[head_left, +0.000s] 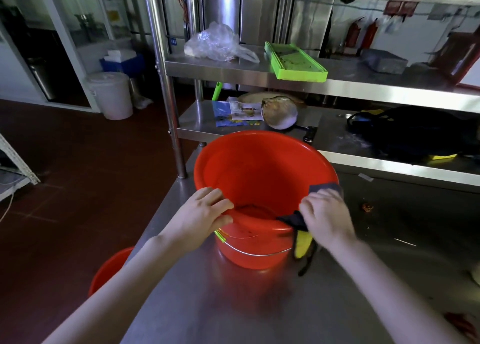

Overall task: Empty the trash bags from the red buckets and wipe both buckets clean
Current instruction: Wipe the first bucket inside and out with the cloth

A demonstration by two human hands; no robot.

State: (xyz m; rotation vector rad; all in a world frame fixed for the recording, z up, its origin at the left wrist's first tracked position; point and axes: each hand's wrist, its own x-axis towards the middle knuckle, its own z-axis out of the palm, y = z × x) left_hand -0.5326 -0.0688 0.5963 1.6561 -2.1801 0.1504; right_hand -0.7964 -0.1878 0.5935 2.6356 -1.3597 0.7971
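My left hand is curling over the near rim of the bucket. My right hand is gripping a dark, yellow-backed cloth draped over that rim. The red bucket is standing upright on the bench, its bare inside showing.
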